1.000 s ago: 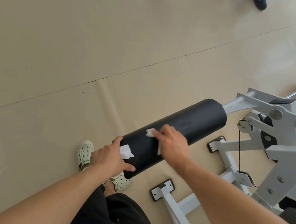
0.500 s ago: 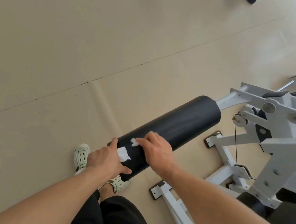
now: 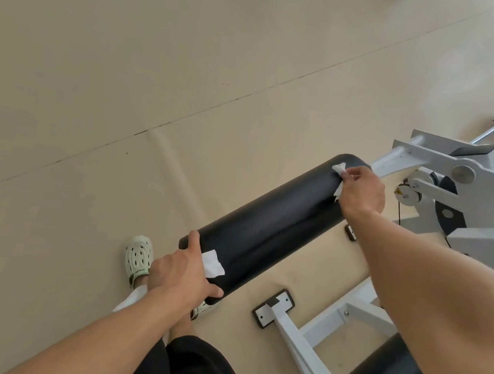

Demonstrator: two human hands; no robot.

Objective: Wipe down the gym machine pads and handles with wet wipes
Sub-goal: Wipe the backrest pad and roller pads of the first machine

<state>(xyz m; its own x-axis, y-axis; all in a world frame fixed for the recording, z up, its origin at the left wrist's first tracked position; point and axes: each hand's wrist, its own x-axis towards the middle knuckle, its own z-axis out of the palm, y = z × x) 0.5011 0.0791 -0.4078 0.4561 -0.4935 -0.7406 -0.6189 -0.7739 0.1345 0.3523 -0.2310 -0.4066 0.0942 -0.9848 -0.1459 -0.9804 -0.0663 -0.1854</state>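
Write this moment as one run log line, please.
left hand: grips near pad end with wipe | right hand: presses wipe on roller pad far end

A roller pad juts left from the machine frame, above the floor; wipes sit at both ends.

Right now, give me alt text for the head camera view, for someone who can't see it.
Seen from above, a person's right hand presses a white wipe onto the far end of a black roller pad, while the left hand grips the near end with a second wipe under it. The white machine frame stands to the right on a beige floor.
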